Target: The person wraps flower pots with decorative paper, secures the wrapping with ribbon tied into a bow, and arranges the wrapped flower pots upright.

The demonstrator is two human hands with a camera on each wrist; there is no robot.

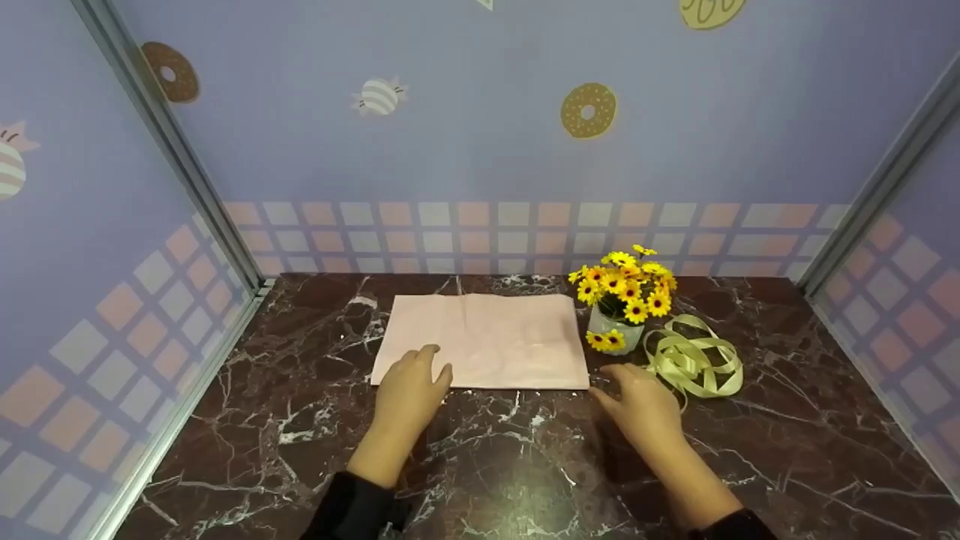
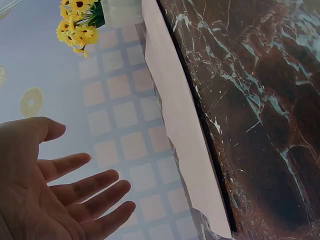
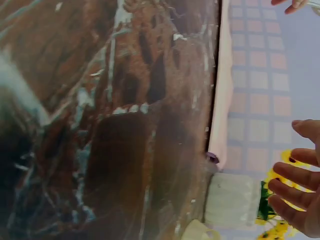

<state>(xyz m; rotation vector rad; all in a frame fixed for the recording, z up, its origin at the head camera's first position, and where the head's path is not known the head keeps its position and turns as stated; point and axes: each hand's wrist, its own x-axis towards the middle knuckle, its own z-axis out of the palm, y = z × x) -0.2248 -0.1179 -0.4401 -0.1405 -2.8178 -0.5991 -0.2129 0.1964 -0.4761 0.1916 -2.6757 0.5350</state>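
Note:
A pale pink folded sheet [image 1: 502,337] lies flat on the dark marble-patterned table, its near edge facing me. Over its left front corner hovers my left hand [image 1: 411,386], fingers spread and holding nothing. The left wrist view shows that hand [image 2: 60,195] palm-side, fingers loosely extended and apart from the sheet [image 2: 182,120]. My right hand [image 1: 641,401] is just beyond the sheet's right front corner, also holding nothing. In the right wrist view its fingers [image 3: 295,172] are relaxed, overlapping the yellow flowers [image 3: 272,230].
Behind my right hand stands a whitish pot [image 1: 616,330] of yellow artificial flowers [image 1: 626,289]. Loops of pale green ribbon [image 1: 705,367] lie to its right, close to that hand. Purple patterned walls [image 1: 480,150] enclose the table at the back and both sides.

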